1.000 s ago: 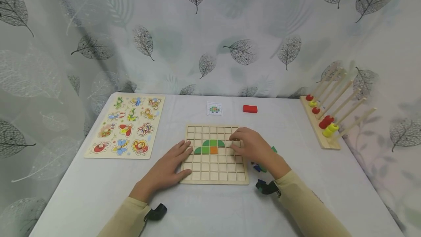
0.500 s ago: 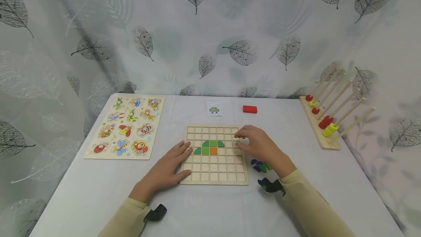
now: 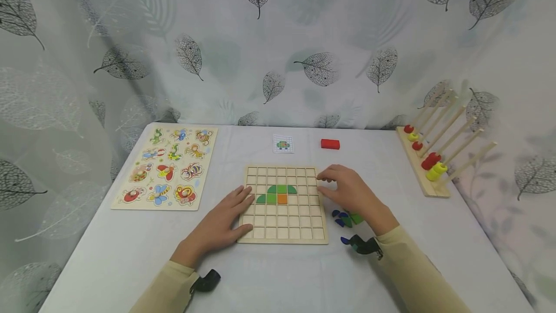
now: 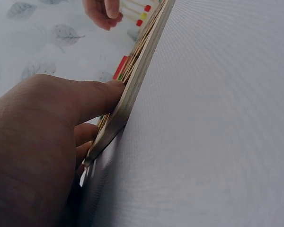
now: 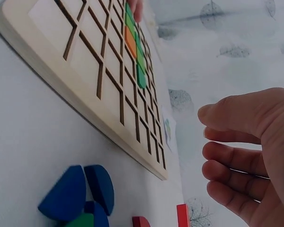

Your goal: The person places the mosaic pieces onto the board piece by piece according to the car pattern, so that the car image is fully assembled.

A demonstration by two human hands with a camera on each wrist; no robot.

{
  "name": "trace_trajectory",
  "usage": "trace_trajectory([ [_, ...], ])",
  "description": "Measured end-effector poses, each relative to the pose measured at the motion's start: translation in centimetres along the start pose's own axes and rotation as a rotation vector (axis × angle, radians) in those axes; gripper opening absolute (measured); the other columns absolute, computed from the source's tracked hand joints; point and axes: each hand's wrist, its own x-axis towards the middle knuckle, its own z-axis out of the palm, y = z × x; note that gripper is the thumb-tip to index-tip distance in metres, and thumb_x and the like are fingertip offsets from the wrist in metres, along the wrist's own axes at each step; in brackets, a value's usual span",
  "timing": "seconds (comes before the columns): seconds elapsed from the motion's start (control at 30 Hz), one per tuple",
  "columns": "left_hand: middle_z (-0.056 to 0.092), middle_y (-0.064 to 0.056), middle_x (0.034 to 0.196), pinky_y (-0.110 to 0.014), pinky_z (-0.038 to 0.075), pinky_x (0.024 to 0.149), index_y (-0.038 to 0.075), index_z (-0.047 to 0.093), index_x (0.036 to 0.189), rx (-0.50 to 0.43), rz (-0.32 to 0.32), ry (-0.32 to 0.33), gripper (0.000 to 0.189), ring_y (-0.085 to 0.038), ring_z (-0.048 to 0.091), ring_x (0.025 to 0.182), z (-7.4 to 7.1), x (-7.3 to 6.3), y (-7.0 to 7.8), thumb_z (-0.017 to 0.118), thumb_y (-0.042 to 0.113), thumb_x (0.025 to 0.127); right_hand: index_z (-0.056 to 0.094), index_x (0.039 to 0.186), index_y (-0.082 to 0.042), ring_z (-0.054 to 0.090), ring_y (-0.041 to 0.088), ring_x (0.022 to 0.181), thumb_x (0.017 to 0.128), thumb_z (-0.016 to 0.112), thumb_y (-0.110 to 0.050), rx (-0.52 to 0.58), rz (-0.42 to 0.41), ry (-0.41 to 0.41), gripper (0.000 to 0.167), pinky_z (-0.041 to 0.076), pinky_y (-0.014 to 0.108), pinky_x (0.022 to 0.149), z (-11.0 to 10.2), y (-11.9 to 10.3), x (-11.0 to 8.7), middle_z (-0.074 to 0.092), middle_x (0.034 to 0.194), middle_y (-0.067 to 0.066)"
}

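A wooden grid board (image 3: 282, 233) lies on the white table, several green tiles (image 3: 271, 198) and one orange tile (image 3: 282, 199) set in its squares. Along the board's left edge rests my left hand (image 3: 219, 219), fingers extended; in the left wrist view the thumb (image 4: 97, 97) presses on the rim. Over the table by the board's right edge hovers my right hand (image 3: 349, 194). Its thumb and fingers are apart and hold nothing, as the right wrist view shows. Below it lie loose blue pieces (image 5: 68, 194) and green pieces (image 3: 357, 218), partly hidden by the wrist.
A small pattern card (image 3: 283, 144) and a red block (image 3: 330, 144) lie beyond the board. At the left is an insect puzzle board (image 3: 169, 168). A wooden peg stand (image 3: 427, 177) with red and yellow beads rises at the right.
My right hand has drawn back to the right from over the grid to beside its right edge, uncovering more loose pieces. The left hand has stayed put.
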Motion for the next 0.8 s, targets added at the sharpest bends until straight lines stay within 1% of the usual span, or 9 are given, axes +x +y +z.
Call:
trace_trajectory([
  [0.17,0.032,-0.008,0.176,-0.057,0.03,0.127,0.007,0.046,0.165,-0.003,0.005,0.003,0.078,-0.032,0.022,0.164,0.0,0.0,0.0,0.071,0.044,0.102,0.081,0.119,-0.01,0.066,0.023,0.101,0.093,0.088,-0.016,-0.006,0.004,0.019,0.027,0.061,0.045,0.09,-0.7,0.6,-0.1,0.074,0.112,0.002],
  [0.27,0.032,-0.008,0.176,-0.057,0.03,0.127,0.007,0.046,0.165,0.002,0.007,0.005,0.078,-0.032,0.022,0.164,0.0,0.0,-0.1,0.071,0.045,0.102,0.081,0.118,-0.01,0.066,0.024,0.102,0.093,0.088,-0.015,-0.011,0.02,0.023,0.026,0.061,0.046,0.091,-1.1,1.0,-0.3,0.074,0.112,0.002],
  [0.43,0.03,-0.006,0.177,-0.056,0.029,0.128,0.008,0.045,0.166,-0.002,-0.007,-0.001,0.078,-0.03,0.02,0.164,0.0,0.0,-0.1,0.07,0.045,0.102,0.082,0.117,-0.008,0.066,0.025,0.103,0.094,0.087,-0.015,-0.019,0.046,0.025,0.025,0.062,0.048,0.092,-1.6,1.6,-0.7,0.074,0.113,0.004],
  [0.63,0.032,-0.008,0.176,-0.057,0.03,0.127,0.006,0.046,0.165,-0.005,0.004,0.008,0.078,-0.032,0.022,0.164,-0.1,0.0,0.0,0.071,0.044,0.102,0.082,0.118,-0.008,0.066,0.027,0.103,0.094,0.087,-0.015,-0.033,0.07,0.024,0.025,0.062,0.051,0.091,-2.0,2.5,-1.2,0.074,0.112,0.005],
  [0.8,0.031,-0.008,0.176,-0.056,0.028,0.128,0.007,0.046,0.165,-0.006,-0.001,0.004,0.078,-0.032,0.021,0.164,-0.2,0.0,0.2,0.071,0.045,0.102,0.081,0.119,-0.009,0.067,0.029,0.104,0.095,0.086,-0.017,-0.035,0.096,0.019,0.025,0.062,0.052,0.091,-2.2,3.1,-1.6,0.074,0.114,0.007],
])
